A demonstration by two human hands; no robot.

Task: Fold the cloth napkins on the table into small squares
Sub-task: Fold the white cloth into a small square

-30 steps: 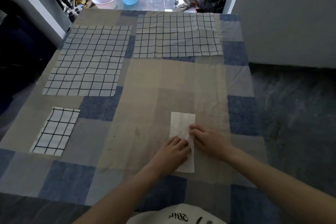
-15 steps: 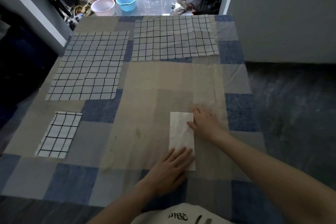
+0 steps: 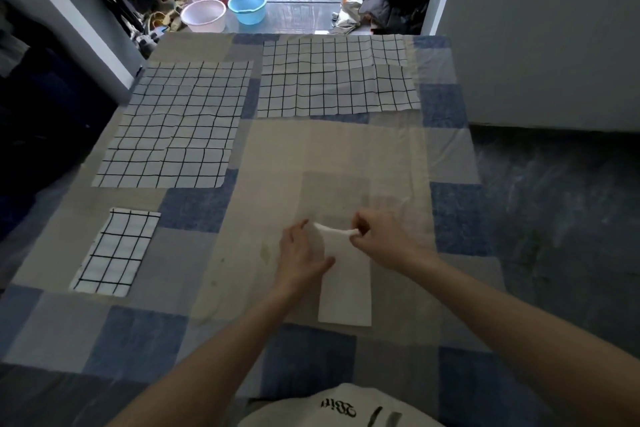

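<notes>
A plain white napkin [image 3: 346, 288], folded into a narrow strip, lies near the front of the table. Its far end is lifted off the cloth. My right hand [image 3: 377, 239] pinches the far right corner of that end. My left hand [image 3: 299, 253] holds the far left corner, with its thumb resting on the strip. A small folded checked napkin [image 3: 116, 251] lies at the front left. Two large checked napkins lie spread flat, one at the left [image 3: 176, 128] and one at the back [image 3: 336, 80].
A patchwork cloth of blue, grey and beige covers the table [image 3: 450, 163]. The table drops off to a dark floor on the right. Beyond the far edge stand a pink basin [image 3: 203, 14] and a blue basin [image 3: 247, 6], with clothes piled nearby.
Both hands have moved to the far end of the white strip and lifted it off the table. Before, they lay flat, pressing the strip down.
</notes>
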